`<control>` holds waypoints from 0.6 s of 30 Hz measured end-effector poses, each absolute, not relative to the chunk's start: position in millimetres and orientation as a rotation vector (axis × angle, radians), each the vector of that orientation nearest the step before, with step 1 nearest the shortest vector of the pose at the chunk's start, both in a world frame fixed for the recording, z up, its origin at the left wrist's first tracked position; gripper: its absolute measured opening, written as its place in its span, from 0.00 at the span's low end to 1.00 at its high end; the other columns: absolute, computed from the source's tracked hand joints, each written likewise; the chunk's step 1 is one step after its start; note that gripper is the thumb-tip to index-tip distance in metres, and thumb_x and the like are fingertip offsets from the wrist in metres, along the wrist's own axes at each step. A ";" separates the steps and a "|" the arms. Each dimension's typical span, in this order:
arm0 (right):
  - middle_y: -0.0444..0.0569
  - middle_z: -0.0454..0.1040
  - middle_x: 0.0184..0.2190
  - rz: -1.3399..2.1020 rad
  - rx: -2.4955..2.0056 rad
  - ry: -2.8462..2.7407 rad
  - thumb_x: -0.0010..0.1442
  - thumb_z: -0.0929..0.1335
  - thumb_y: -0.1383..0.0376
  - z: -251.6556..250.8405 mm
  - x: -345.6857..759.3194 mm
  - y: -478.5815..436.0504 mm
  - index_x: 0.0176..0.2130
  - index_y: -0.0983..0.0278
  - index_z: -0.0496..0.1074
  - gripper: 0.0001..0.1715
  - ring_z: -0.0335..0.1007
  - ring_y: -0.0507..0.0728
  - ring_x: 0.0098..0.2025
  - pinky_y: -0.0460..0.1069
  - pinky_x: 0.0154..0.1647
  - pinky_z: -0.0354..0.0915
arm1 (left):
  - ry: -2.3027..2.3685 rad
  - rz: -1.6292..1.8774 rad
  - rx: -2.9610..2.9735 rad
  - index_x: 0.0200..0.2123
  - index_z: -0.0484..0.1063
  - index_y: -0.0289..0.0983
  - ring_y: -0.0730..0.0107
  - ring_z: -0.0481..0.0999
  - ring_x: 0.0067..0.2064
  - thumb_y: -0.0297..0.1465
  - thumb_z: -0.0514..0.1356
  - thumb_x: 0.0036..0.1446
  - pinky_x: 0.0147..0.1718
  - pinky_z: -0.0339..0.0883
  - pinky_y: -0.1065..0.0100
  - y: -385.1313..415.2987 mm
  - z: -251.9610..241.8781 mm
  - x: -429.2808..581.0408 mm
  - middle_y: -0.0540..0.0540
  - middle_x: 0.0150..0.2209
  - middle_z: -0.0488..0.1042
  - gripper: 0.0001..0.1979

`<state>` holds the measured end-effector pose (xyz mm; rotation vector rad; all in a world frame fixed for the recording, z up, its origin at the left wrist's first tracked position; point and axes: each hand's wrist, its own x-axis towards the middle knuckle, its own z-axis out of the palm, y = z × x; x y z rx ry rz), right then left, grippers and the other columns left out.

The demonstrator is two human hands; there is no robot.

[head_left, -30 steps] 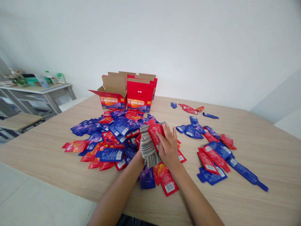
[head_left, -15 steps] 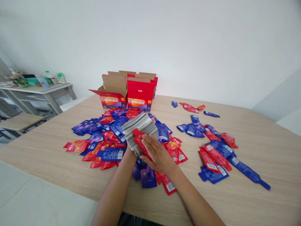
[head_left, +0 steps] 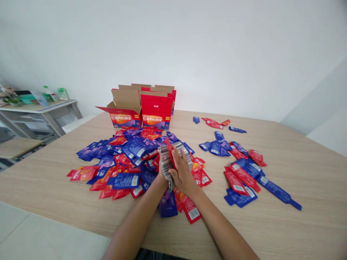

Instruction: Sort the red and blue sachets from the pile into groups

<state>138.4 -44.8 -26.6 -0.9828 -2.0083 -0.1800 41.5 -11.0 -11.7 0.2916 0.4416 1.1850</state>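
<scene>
Over the near edge of the sachet pile, a grey, black and white striped cloth [head_left: 165, 160] lies across my left hand [head_left: 162, 176], which supports it from below and behind; most of its fingers are hidden. A red sachet [head_left: 170, 150] is pressed against the cloth, its narrow neck pointing up and away. My right hand [head_left: 183, 172] presses the sachet to the cloth, fingers extended close together and thumb apart. Under and around both hands spreads a heap of blue and red sachets [head_left: 126, 180]. A blue sachet [head_left: 168, 206] lies just below my wrists.
Open red cartons [head_left: 156, 108] with raised brown flaps stand behind the heap. On the right lies a looser group of red and blue sachets [head_left: 245, 175], with a few more [head_left: 214, 123] farther back. A side desk [head_left: 51, 104] with bottles stands at far left.
My hands have turned the cloth and sachet more upright and brought them slightly right. The red sachet now shows nearly edge-on. The whole view has shifted a little.
</scene>
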 end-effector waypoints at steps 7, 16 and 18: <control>0.56 0.76 0.55 0.114 -1.252 -1.477 0.75 0.56 0.57 -34.6 131.2 -41.7 0.69 0.62 0.56 0.29 0.73 0.62 0.56 0.58 0.55 0.70 | 0.442 1.258 0.212 0.34 0.80 0.36 0.57 0.82 0.36 0.45 0.46 0.66 0.42 0.77 0.58 -3.7 19.2 14.2 0.42 0.30 0.82 0.27; 0.52 0.80 0.42 0.390 -1.274 -1.246 0.69 0.64 0.53 -37.9 132.8 -26.9 0.51 0.64 0.72 0.20 0.76 0.60 0.40 0.53 0.42 0.71 | 0.484 1.679 0.187 0.45 0.79 0.40 0.59 0.82 0.39 0.43 0.42 0.66 0.40 0.76 0.58 24.5 -1.3 -23.3 0.42 0.38 0.83 0.27; 0.51 0.80 0.39 0.429 -1.363 -1.327 0.70 0.63 0.55 -39.3 134.9 -25.7 0.52 0.65 0.73 0.20 0.75 0.59 0.36 0.52 0.39 0.70 | 0.470 1.696 0.187 0.48 0.78 0.41 0.58 0.82 0.44 0.42 0.40 0.67 0.44 0.76 0.57 25.3 -1.9 -30.2 0.41 0.43 0.83 0.28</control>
